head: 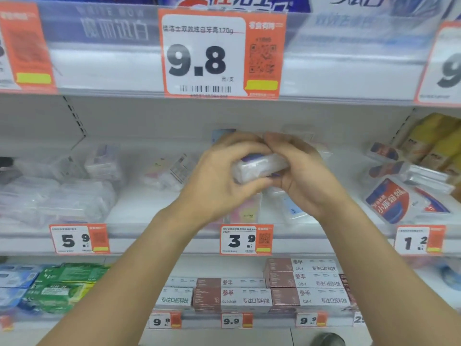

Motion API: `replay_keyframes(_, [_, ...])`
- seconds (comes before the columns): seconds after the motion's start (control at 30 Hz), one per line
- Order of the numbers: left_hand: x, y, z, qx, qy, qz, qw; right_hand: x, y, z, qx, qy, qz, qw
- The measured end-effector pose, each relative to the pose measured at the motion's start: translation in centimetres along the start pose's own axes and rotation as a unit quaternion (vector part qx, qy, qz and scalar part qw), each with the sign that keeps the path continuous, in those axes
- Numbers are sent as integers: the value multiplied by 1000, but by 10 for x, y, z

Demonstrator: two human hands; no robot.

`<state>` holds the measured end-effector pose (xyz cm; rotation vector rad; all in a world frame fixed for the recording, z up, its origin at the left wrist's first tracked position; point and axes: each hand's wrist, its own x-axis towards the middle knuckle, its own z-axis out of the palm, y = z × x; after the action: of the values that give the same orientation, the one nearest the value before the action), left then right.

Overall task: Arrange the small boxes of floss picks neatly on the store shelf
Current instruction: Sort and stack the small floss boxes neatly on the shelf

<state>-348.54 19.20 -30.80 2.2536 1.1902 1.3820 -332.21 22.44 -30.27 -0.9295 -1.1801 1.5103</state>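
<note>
Clear box (259, 168) with purple trim; orange-and-white price tags (222, 53); green cartons (62, 283) below.

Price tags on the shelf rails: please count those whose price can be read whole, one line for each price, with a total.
9.8 tag: 1
5.9 tag: 1
3.9 tag: 1
1.2 tag: 1
9.9 tags: 3
Total: 7
Tags cut off by the picture's edges are left out.

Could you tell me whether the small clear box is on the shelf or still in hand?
In hand: both the left hand and right hand grip the clear box above the shelf.
</note>
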Motion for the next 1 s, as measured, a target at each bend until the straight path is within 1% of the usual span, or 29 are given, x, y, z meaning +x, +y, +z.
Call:
replay_keyframes(0.03, [0, 5, 0, -18, -30, -4, 999, -2, 2, -9, 21, 16, -1, 1000])
replay_keyframes(0.07, [0, 11, 0, -40, -42, -16, 998, -5, 4, -18, 38, 25, 0, 999])
replay_keyframes(0.17, [-1, 20, 2, -111, -3, -67, 992, -17, 4, -45, 49, 37, -11, 998])
replay_keyframes(0.23, [-1, 24, 6, -121, -5, -112, 986, -26, 1, -56, 21, 17, -46, 999])
replay_keyframes(0.33, [-5, 29, 19, -139, -65, -188, 970, -36, -1, -63, -36, -39, -86, 995])
replay_keyframes(0.37, [-7, 30, 24, -138, -85, -203, 966, -39, -1, -63, -63, -59, -96, 992])
replay_keyframes(0.43, [-10, 33, 30, -128, -107, -207, 964, -42, -1, -63, -106, -87, -96, 986])
replay_keyframes(0.47, [-10, 33, 30, -123, -102, -205, 966, -40, -2, -66, -114, -82, -86, 986])
replay_keyframes(0.5, [-10, 32, 30, -121, -86, -206, 967, -38, -2, -71, -133, -59, -80, 986])
replay_keyframes(0.53, [-10, 31, 28, -124, -63, -210, 968, -35, -1, -77, -175, -15, -78, 981])
replay_keyframes(0.57, [-10, 29, 26, -130, -36, -215, 967, -31, 3, -86, -245, 39, -82, 965])
replay_keyframes(0.6, [-11, 28, 25, -139, -10, -218, 966, -28, 9, -95, -331, 84, -86, 936])
replay_keyframes(0.63, [-11, 28, 24, -148, 14, -220, 964, -26, 17, -103, -422, 107, -84, 896])
replay_keyframes(0.67, [-10, 29, 24, -157, 36, -219, 962, -26, 25, -109, -500, 104, -71, 857])
replay_keyframes(0.7, [-9, 29, 24, -165, 54, -219, 960, -25, 34, -114, -552, 83, -44, 829])
replay_keyframes(0.73, [-8, 29, 25, -170, 69, -220, 958, -24, 42, -116, -577, 60, -10, 815])
replay_keyframes(0.77, [-6, 29, 25, -172, 82, -223, 956, -25, 46, -116, -586, 41, 16, 809])
replay_keyframes(0.8, [-4, 27, 26, -172, 93, -228, 954, -24, 48, -116, -580, 30, 32, 813])
replay_keyframes(0.9, [-1, 24, 30, -167, 99, -230, 954, -20, 43, -117, -520, 49, 67, 850])
replay_keyframes(0.93, [0, 25, 31, -161, 97, -227, 956, -21, 39, -119, -512, 59, 75, 854])
replay_keyframes(1.0, [2, 26, 35, -150, 88, -219, 960, -26, 32, -125, -539, 69, 62, 837])
